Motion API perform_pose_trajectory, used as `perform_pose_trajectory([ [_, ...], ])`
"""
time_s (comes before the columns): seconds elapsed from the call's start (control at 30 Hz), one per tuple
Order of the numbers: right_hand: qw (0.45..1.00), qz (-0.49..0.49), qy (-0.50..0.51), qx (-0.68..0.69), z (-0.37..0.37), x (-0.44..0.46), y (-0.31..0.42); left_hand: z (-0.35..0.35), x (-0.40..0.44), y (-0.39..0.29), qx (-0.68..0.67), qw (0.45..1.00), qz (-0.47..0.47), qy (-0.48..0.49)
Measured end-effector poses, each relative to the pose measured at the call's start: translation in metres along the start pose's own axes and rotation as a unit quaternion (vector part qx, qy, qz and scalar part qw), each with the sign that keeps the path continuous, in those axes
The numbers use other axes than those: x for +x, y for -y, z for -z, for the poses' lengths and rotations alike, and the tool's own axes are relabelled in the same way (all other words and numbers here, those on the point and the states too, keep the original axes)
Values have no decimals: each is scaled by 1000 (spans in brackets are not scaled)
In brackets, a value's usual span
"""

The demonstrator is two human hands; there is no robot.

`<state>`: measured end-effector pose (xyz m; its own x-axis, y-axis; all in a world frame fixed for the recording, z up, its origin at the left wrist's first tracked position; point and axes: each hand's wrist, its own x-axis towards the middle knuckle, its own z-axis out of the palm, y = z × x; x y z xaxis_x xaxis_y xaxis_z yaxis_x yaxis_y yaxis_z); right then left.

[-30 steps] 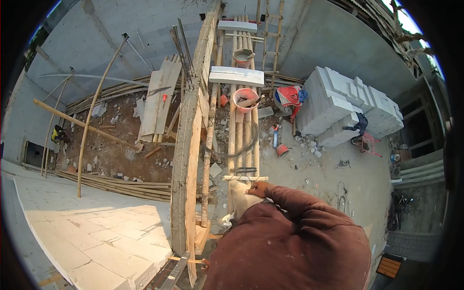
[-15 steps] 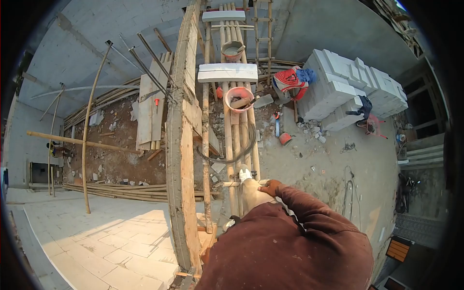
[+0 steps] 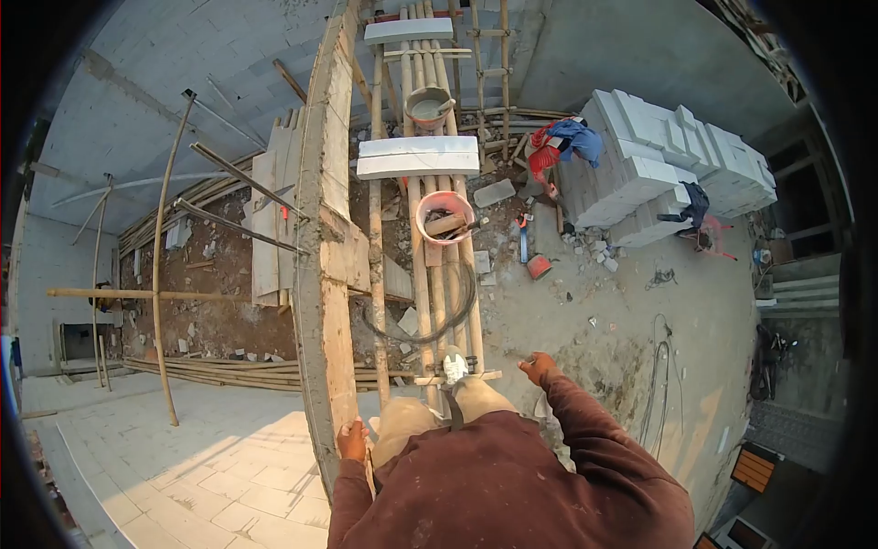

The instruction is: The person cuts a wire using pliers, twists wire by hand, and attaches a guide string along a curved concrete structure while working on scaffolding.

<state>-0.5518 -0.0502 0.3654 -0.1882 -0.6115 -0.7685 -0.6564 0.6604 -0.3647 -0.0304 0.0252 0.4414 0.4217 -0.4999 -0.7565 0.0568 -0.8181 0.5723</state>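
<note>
My left hand (image 3: 352,441) is at the wooden board (image 3: 340,389) along the concrete-topped wall (image 3: 315,274), fingers curled against its edge. My right hand (image 3: 538,368) is held out to the right of my knee above the ground, its fingers curled in and nothing visible in them. Below me, my white shoe (image 3: 455,366) stands on the bamboo poles (image 3: 437,320) of a scaffold. Ahead on the poles are a loop of black hose (image 3: 471,302) and a pink bucket (image 3: 445,206) with tools in it.
White blocks (image 3: 418,157) lie across the scaffold, with a mortar bucket (image 3: 428,108) beyond. Down to the right, a person in red and blue (image 3: 567,146) bends beside stacked blocks (image 3: 631,174). Bamboo poles and metal bars (image 3: 242,174) stand left of the wall.
My left hand has come into view at the wall's board. My right hand has left my right knee and moved outward. I have stepped, and both knees now show.
</note>
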Motion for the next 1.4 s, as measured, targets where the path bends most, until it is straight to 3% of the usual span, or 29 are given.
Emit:
perform_pose_trajectory([
  [0.07, 999, 12, -44, -1, 3, 2, -17, -6, 7, -14, 17, 1000, -22, 9],
  [0.17, 998, 0, -24, 51, 2, 11, -31, -13, 22, -21, -2, 1000, -26, 3],
  [0.3, 996, 16, -19, 85, -3, 26, -29, -21, 39, -23, 107, 992, -65, 27],
  [0.47, 978, -24, 23, 207, 12, 44, 24, -47, 85, -21, 206, 974, -87, 39],
  [0.6, 970, -34, 36, 236, 29, 86, 73, -81, 108, -56, 107, 990, -13, 92],
  [0.7, 936, -86, 93, 327, 32, 153, 91, -100, 148, -65, 66, 993, -8, 94],
  [0.87, 869, -173, 53, 460, 45, 293, 115, -145, 169, -108, 93, 988, 88, 86],
  [0.93, 867, -178, 26, 464, 54, 358, 126, -163, 177, -126, 69, 984, 128, 99],
  [1.0, 831, -192, -7, 522, 63, 431, 131, -173, 194, -113, 50, 986, 128, 97],
  [1.07, 832, -185, -12, 522, 77, 483, 147, -180, 198, -129, 58, 985, 136, 91],
  [1.3, 773, -210, 70, 595, 66, 583, 183, -178, 233, -126, 102, 971, 207, 62],
  [1.4, 763, -161, 185, 598, 44, 622, 161, -184, 235, -130, 133, 960, 242, 49],
])
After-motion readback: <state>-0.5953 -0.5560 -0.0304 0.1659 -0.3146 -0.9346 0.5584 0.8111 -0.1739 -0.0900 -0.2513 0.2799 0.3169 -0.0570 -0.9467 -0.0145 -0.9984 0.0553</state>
